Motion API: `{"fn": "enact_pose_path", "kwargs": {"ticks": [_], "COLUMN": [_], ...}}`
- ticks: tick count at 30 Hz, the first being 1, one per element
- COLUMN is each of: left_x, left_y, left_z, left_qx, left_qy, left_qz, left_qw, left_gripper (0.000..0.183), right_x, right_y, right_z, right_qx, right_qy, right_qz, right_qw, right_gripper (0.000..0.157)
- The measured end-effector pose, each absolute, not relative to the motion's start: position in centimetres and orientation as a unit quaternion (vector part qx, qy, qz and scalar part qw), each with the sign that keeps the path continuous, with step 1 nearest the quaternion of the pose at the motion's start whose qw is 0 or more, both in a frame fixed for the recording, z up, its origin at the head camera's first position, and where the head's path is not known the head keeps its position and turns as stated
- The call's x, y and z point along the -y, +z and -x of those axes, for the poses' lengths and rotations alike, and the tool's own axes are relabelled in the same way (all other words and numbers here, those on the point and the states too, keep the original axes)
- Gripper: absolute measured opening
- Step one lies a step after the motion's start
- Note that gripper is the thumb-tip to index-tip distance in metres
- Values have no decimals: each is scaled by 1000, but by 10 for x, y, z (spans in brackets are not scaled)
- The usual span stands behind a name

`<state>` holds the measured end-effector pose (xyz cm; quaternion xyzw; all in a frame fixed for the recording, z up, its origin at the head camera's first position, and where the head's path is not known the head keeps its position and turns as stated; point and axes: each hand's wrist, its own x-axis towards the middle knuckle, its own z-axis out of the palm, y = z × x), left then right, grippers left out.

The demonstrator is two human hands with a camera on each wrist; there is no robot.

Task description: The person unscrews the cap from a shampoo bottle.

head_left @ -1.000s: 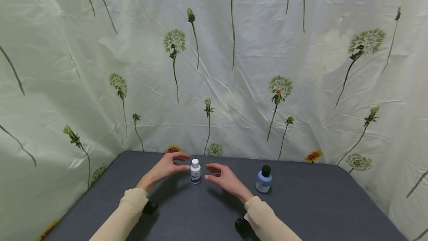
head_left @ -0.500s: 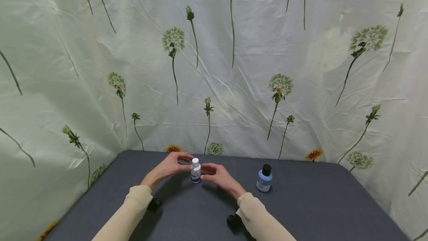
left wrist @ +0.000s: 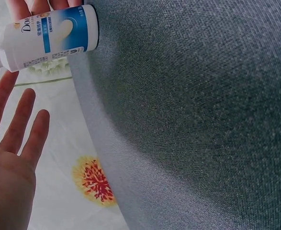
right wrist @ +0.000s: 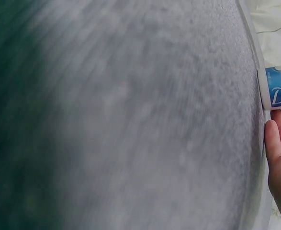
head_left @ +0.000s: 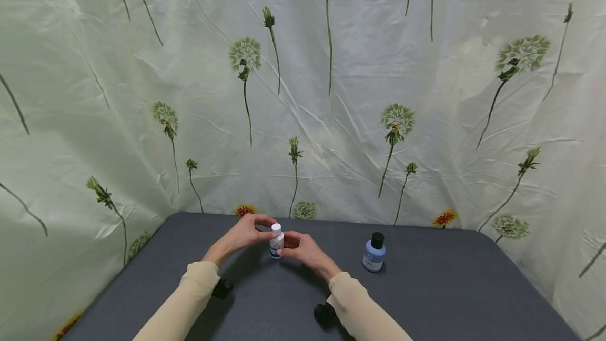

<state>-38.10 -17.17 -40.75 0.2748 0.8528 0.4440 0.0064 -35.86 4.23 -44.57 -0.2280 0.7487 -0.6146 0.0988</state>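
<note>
A small white bottle with a white cap and blue Dove label (head_left: 275,247) stands upright between the two hands on the dark grey table. My left hand (head_left: 247,233) comes from the left, thumb and index finger pinching it up by the cap. In the left wrist view the other fingers of that hand (left wrist: 16,120) are spread straight, away from the bottle (left wrist: 54,36). From the right, my right hand (head_left: 305,249) holds the bottle's body, thumb in front and fingers behind. The right wrist view catches only the bottle's base (right wrist: 277,88) beside part of the right hand (right wrist: 280,158).
To the right stands a blue bottle with a black cap (head_left: 374,254), apart from both hands. Behind the table (head_left: 450,278) hangs a pale curtain (head_left: 350,136) printed with dandelions. Black wrist cameras (head_left: 324,314) sit under the sleeves.
Both hands have closed in on the white bottle from either side and now hold it. The bottle stays in about the same place, and the blue bottle has not moved.
</note>
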Motion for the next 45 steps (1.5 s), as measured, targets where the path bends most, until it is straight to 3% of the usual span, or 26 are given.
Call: {"fn": "enact_pose_path", "kwargs": {"ticks": [13, 45], "left_x": [169, 171], "left_y": [-410, -401], "left_z": [380, 373], "left_qx": [-851, -844], "left_qy": [457, 465], "left_qz": [-260, -267], "left_qw": [5, -13], "left_gripper": [29, 28], "right_x": [-32, -45], "right_y": [-449, -435], "right_z": [359, 348], "right_qx": [-766, -778], "right_qy": [-604, -588], "right_qz": [212, 212], "right_qw": [54, 62], "right_gripper": [35, 38]}}
